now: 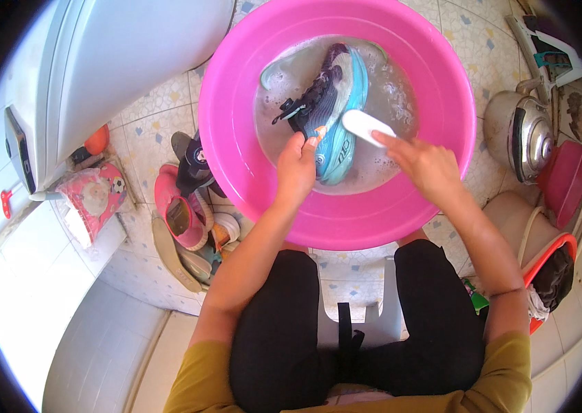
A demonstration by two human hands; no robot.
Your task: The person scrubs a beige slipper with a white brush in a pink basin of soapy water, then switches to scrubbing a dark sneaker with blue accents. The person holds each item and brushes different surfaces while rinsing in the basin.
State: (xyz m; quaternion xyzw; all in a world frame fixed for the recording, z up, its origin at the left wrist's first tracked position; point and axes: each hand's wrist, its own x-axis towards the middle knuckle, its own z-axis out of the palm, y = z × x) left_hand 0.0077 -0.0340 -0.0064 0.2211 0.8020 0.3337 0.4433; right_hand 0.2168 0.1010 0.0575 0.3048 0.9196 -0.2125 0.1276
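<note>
A sneaker with a dark upper, a grey side and a light-blue sole lies on its side in a pink plastic basin. Cloudy, sudsy water fills the bottom of the basin, and another pale-green edge shows partly under the surface. My left hand grips the heel end of the shoe, thumb on top. In my right hand is a white-backed brush, held against the sole's side; its bristles are hidden beneath it.
Pink shoes, dark shoes and insoles lie on the tiled floor at left. A metal kettle, a small pink basin and a bucket holding dark cloth stand at right. A phone rests at far left.
</note>
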